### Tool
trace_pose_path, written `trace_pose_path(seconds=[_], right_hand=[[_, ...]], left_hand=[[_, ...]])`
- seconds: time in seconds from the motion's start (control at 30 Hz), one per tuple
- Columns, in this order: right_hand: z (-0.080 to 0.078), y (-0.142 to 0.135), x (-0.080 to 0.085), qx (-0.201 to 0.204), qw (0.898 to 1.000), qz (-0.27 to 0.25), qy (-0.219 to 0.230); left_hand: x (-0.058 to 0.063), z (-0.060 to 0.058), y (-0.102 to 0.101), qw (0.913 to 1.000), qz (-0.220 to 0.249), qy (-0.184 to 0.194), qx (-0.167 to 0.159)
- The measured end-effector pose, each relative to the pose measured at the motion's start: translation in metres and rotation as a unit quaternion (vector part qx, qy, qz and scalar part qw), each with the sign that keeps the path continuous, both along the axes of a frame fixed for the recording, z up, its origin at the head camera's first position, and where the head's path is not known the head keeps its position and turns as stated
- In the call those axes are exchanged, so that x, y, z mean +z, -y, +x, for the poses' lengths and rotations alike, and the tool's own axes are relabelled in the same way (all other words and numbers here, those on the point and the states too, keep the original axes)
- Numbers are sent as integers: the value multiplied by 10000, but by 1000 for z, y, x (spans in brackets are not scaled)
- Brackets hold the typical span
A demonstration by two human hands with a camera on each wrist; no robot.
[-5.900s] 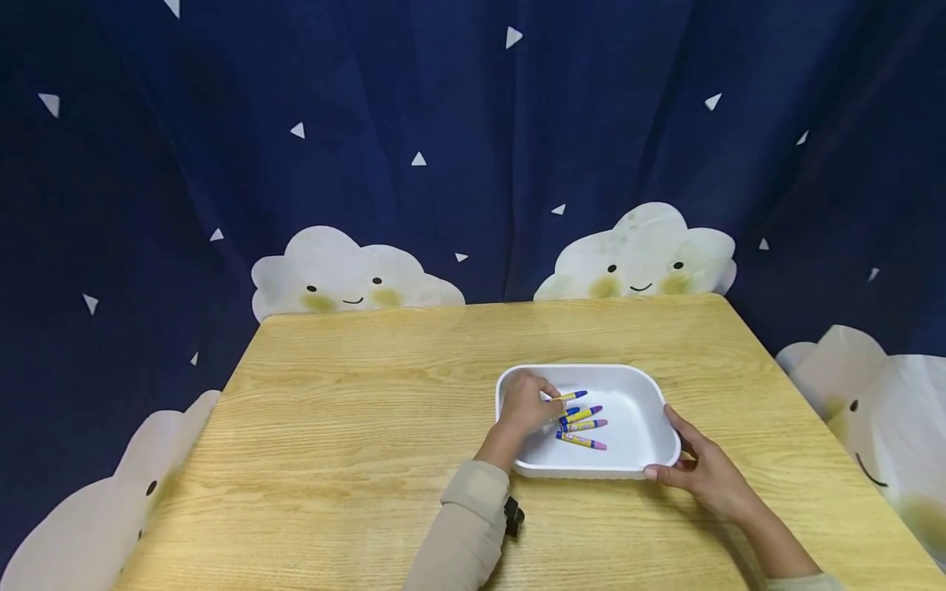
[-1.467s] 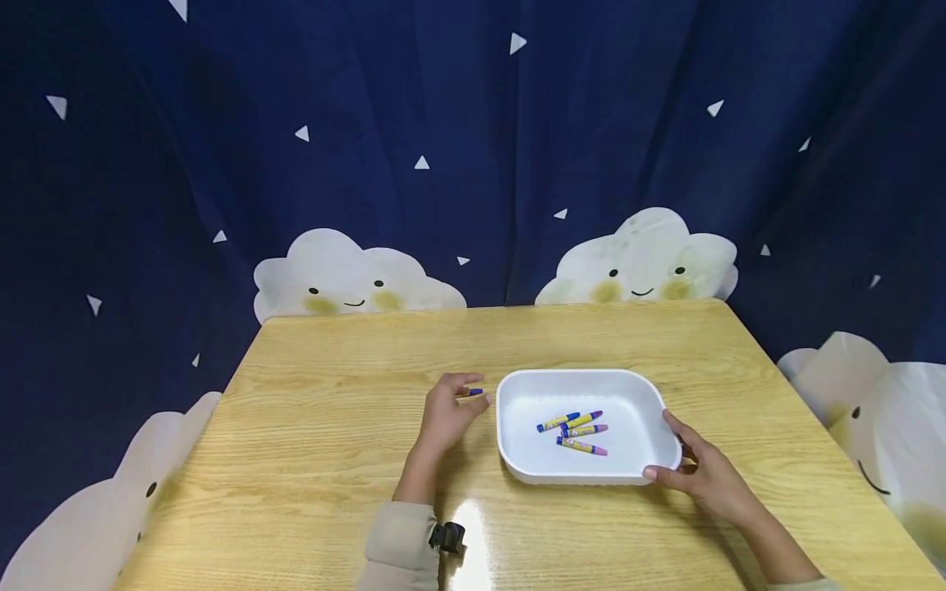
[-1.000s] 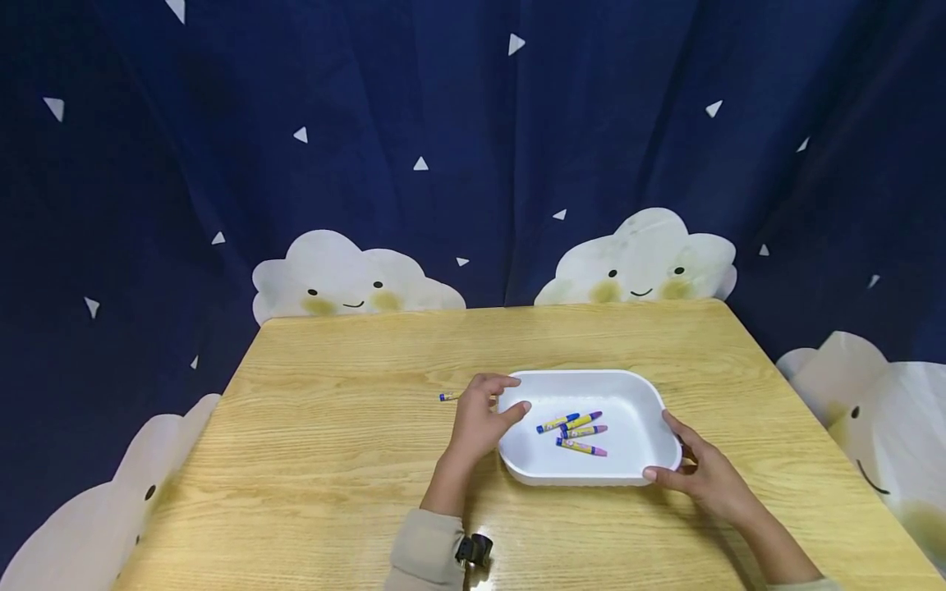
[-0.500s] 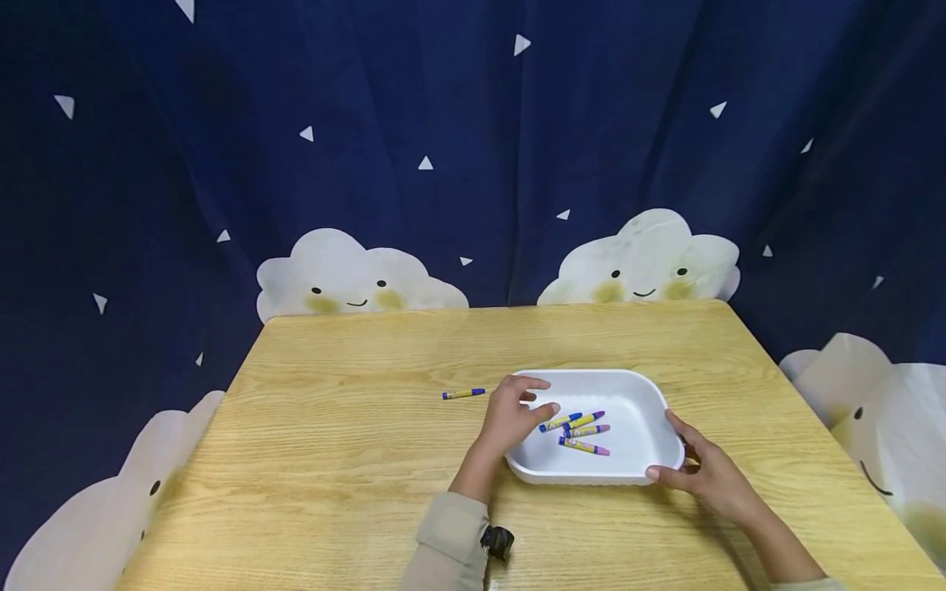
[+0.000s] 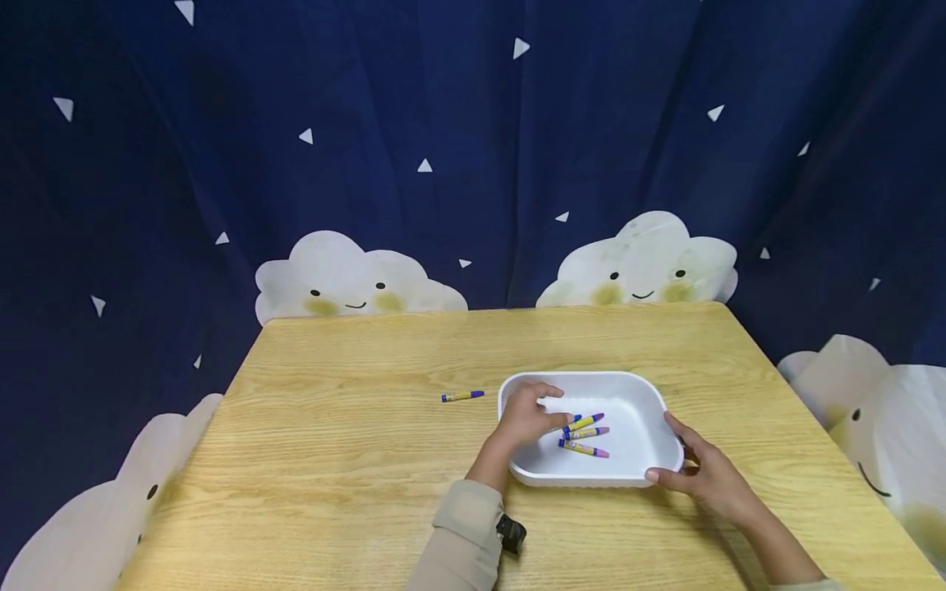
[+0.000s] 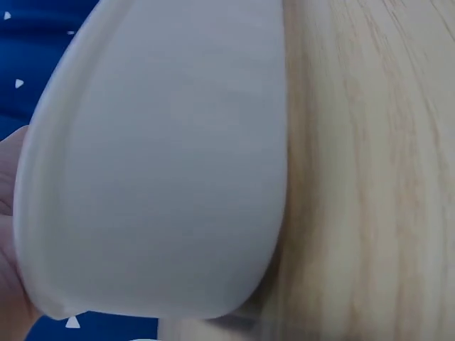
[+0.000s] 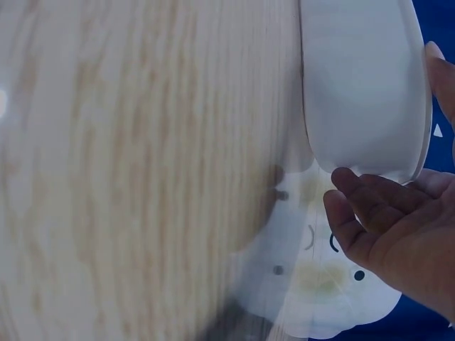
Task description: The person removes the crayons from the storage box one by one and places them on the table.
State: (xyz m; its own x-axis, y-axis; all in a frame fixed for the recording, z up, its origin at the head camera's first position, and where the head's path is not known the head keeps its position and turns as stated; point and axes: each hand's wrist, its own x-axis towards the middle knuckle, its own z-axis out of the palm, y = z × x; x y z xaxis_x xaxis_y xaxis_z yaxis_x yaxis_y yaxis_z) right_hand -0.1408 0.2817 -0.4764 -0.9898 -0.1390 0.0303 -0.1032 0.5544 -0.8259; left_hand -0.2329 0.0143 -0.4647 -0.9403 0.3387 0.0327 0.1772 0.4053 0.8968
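A white plastic basin [image 5: 636,394] holds several yellow-wrapped crayons, among them a purple one [image 5: 584,424] and a pink one [image 5: 584,449]. My left hand [image 5: 526,414] reaches over the basin's left end, thumb and forefinger spread apart beside the blue crayon, which the thumb partly covers; whether it touches the crayon I cannot tell. With my right hand [image 5: 705,476] I hold the basin's right end, thumb at the front corner of the rim and fingers against the side. In the right wrist view, those fingers [image 7: 370,199] lie along the basin's end wall. Left of the basin, one dark-blue-tipped crayon [image 5: 462,396] lies on the table.
The wooden table [image 5: 332,460] reaches back to a dark blue curtain [image 5: 355,164] with white triangles and cloud faces. A small black device [image 5: 512,533] sits at the left wrist. In the left wrist view, the basin's outer wall [image 6: 170,156] fills much of the picture.
One crayon has gone from the basin to the table on the left, where my left hand let it go. That hand has since moved right, back into the basin. The right hand has stayed put.
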Motion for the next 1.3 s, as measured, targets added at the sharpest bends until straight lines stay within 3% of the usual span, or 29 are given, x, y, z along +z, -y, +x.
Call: trace_pose_path(seconds=[0.17, 0.67, 0.93, 1.1, 1.2, 1.3], right_hand=[[0, 0, -1, 8, 10000, 58, -32], [-1, 1, 1, -6, 9999, 95, -125], [1, 1, -2, -59, 9999, 111, -74], [2, -1, -3, -137, 9998, 155, 15], [2, -1, -3, -88, 9999, 140, -47], [1, 0, -2, -53, 9998, 92, -173]], left_hand=[[-5, -1, -5, 9987, -318, 372, 119], [-13, -12, -14, 9933, -885, 498, 558], [-19, -10, -20, 9857, -1521, 297, 664], [-22, -9, -22, 9779, -1976, -185, 654], [-21, -9, -21, 9753, -2075, -321, 684], [-18, -8, -19, 9779, -1950, -251, 710]])
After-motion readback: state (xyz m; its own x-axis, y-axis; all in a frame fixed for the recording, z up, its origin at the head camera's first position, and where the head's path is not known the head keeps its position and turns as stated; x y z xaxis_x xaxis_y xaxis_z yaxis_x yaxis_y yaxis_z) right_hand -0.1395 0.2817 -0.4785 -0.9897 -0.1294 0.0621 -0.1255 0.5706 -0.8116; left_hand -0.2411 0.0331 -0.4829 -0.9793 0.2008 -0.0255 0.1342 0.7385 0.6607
